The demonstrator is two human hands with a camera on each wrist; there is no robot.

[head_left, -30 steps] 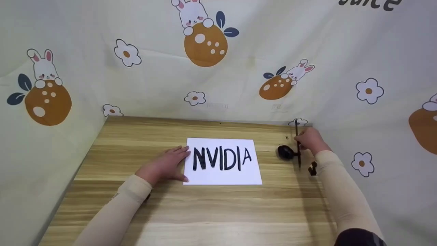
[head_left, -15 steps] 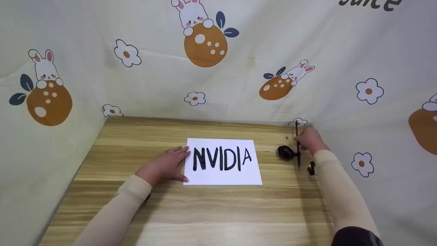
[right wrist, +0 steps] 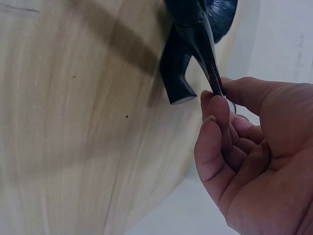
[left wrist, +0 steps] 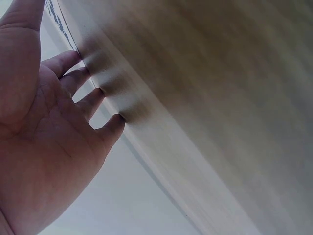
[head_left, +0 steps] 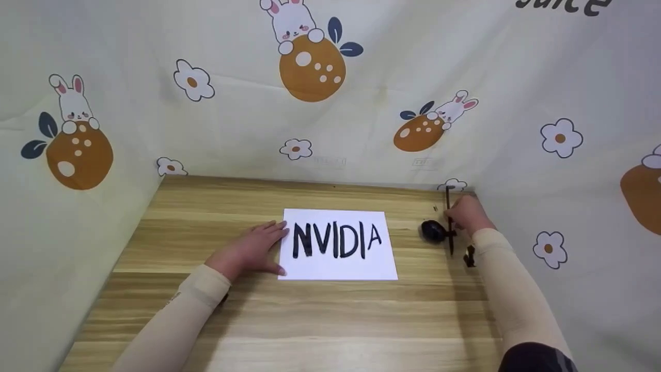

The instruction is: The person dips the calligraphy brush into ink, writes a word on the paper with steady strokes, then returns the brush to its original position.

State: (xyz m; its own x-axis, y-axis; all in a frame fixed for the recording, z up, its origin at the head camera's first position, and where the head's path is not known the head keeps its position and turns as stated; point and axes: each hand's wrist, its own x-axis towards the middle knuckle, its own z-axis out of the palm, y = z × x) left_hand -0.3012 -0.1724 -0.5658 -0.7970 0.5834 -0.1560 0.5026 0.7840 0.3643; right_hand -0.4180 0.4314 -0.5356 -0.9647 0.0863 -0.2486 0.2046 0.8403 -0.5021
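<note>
In the head view, a white sheet [head_left: 338, 268] bearing large black letters that read NVIDIA lies flat on the table. My left hand [head_left: 253, 250] rests at its left edge with spread fingers; the left wrist view shows that palm [left wrist: 49, 147] and the fingertips touching down. To the right of the sheet, my right hand [head_left: 467, 213] pinches a slim dark brush [head_left: 448, 206] between thumb and fingers. The brush stands close to a round black bowl [head_left: 431, 231] with a short stubby handle [right wrist: 178, 83]. Whether its tip touches anything is hard to tell.
The wooden table [head_left: 310, 325] meets a pale cloth backdrop [head_left: 232, 113] printed with rabbits, oranges and flowers at the back and sides. A small dark bit [head_left: 435, 208] lies behind the bowl. A small black device [head_left: 470, 256] sits at my right wrist.
The brush's upper end has dropped slightly, and my right forearm has shifted a little to the left. My left hand, the sheet and the bowl stay in place.
</note>
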